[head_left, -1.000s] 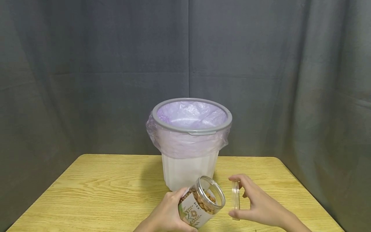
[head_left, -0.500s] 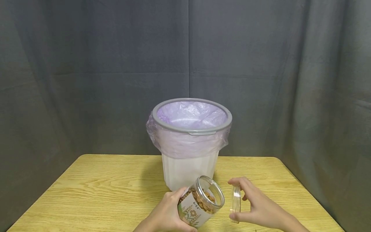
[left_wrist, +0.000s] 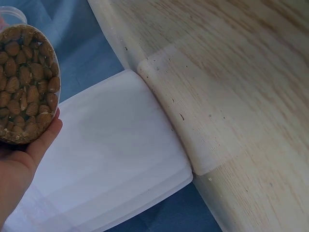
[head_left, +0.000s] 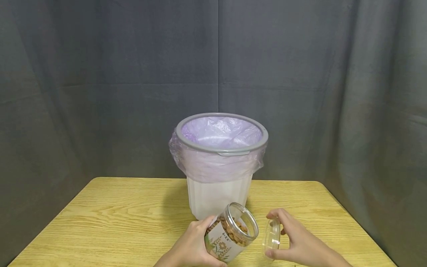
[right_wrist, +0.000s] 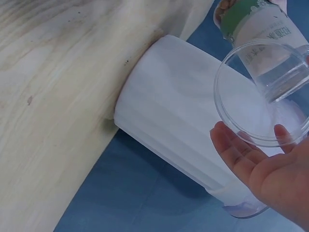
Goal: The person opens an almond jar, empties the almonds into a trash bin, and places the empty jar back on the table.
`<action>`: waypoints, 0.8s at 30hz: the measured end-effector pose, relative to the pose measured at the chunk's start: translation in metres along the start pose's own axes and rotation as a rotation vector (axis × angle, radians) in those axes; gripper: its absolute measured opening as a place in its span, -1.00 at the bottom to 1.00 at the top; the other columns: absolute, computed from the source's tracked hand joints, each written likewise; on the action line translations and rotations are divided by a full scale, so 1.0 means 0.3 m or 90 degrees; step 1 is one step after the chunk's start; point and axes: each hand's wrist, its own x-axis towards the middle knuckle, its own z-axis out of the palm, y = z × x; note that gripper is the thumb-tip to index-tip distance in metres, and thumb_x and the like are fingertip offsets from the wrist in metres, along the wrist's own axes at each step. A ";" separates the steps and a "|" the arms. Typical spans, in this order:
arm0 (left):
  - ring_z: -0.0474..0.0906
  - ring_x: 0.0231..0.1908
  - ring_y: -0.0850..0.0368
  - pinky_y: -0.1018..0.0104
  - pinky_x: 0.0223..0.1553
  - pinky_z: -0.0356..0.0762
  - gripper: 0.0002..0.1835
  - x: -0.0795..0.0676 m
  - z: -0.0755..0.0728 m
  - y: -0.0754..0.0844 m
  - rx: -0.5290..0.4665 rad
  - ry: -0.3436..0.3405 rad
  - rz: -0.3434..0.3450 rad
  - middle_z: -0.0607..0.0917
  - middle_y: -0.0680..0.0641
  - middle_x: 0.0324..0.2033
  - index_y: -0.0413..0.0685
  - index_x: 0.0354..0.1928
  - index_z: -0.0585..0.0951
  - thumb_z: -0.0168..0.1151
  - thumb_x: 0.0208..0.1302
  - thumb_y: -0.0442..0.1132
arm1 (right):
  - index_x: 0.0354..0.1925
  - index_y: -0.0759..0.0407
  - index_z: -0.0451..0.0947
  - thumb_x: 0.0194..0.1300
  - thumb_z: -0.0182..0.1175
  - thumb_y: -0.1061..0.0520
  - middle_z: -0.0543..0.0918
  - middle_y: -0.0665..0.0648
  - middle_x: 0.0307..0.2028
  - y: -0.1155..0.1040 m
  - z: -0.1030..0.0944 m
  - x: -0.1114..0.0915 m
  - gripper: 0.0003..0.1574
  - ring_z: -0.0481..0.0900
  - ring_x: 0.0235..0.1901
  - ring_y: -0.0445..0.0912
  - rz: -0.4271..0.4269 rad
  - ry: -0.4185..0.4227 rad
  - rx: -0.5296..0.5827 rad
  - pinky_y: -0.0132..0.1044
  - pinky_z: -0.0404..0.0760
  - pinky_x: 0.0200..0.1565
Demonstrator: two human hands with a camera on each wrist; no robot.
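My left hand [head_left: 193,244] grips a clear jar of almonds [head_left: 227,243] with a printed paper label. The jar tilts to the right, its uncovered mouth facing up and right. Almonds [left_wrist: 26,82] show through the jar's bottom in the left wrist view. To the right of the jar, my right hand [head_left: 297,241] pinches a clear round lid [head_left: 272,234] by its edges between thumb and fingers. In the right wrist view the lid [right_wrist: 241,106] stands apart from the jar's mouth.
Behind the hands, a white trash bin [head_left: 218,198] with a grey rim [head_left: 221,150] stands on the wooden table [head_left: 116,215]. A purple bag [head_left: 220,167] lines it and hangs over the outside. Dark grey curtains [head_left: 133,92] surround the table.
My right hand has lowered slightly and turned the lid, so more of its round face shows. The left hand and the jar have barely moved.
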 end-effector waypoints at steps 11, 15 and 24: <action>0.50 -0.29 0.33 0.48 -0.29 0.48 -0.20 -0.003 0.000 -0.005 -0.003 0.004 0.005 0.56 0.10 -0.23 0.03 0.06 0.35 0.50 -0.30 0.02 | -0.06 0.03 0.25 -0.09 0.34 -0.19 0.38 -0.07 -0.12 0.026 0.022 0.000 -0.29 0.39 -0.13 -0.11 0.023 -0.025 0.020 -0.28 0.48 -0.22; 0.50 -0.29 0.33 0.48 -0.29 0.48 -0.19 -0.003 -0.001 -0.004 -0.002 0.003 0.002 0.56 0.10 -0.22 0.02 0.07 0.35 0.50 -0.29 0.03 | -0.08 0.06 0.27 -0.10 0.35 -0.17 0.41 -0.03 -0.12 0.037 0.027 0.000 -0.30 0.41 -0.12 -0.08 0.034 -0.044 0.024 -0.24 0.49 -0.20; 0.49 -0.31 0.33 0.48 -0.31 0.48 -0.20 -0.001 -0.003 -0.001 -0.001 0.001 -0.013 0.57 0.11 -0.25 0.00 0.05 0.37 0.52 -0.33 0.00 | -0.07 0.06 0.29 -0.11 0.35 -0.21 0.42 0.01 -0.07 0.055 0.034 -0.002 -0.28 0.41 -0.09 0.00 0.058 -0.064 0.029 -0.15 0.49 -0.17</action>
